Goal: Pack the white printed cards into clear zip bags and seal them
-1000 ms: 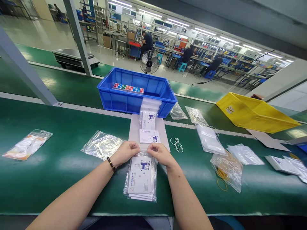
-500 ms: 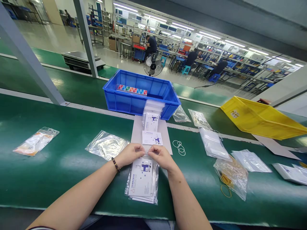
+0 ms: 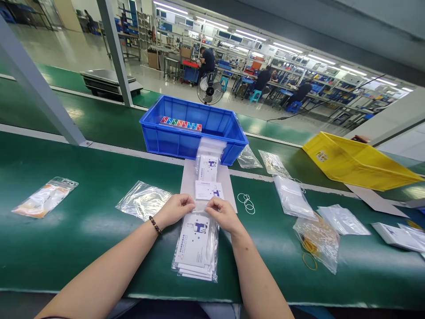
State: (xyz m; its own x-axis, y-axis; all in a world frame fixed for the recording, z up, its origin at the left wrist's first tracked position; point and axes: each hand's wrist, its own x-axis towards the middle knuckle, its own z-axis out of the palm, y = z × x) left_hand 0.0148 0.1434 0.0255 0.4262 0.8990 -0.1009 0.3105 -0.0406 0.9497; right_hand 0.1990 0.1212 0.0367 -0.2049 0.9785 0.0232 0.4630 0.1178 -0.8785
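Both hands pinch the top end of a clear plastic bag (image 3: pixel 213 261) that holds white printed booklets (image 3: pixel 194 241). My left hand (image 3: pixel 175 208) is closed at the left corner of the bag's mouth, thumb against forefinger. At the right corner my right hand (image 3: pixel 224 215) pinches in the same way. The bag lies flat on the green bench, its lower end towards me. Just beyond the fingers lies a white printed card (image 3: pixel 209 190) on a pale board (image 3: pixel 229 177). Behind it, another bagged booklet (image 3: pixel 208 167) leans towards the blue bin.
A blue bin (image 3: pixel 186 144) stands behind the board, a yellow bin (image 3: pixel 352 164) at right. White rubber bands (image 3: pixel 246 204) lie right of the board, an empty clear bag (image 3: pixel 142 199) left. Farther right are a stack of bags (image 3: pixel 292 197) and a bag of yellow bands (image 3: pixel 320 243).
My hands have moved slightly apart along the bag's mouth, the left one shifting left. The view has shifted a little; the other things lie as before.
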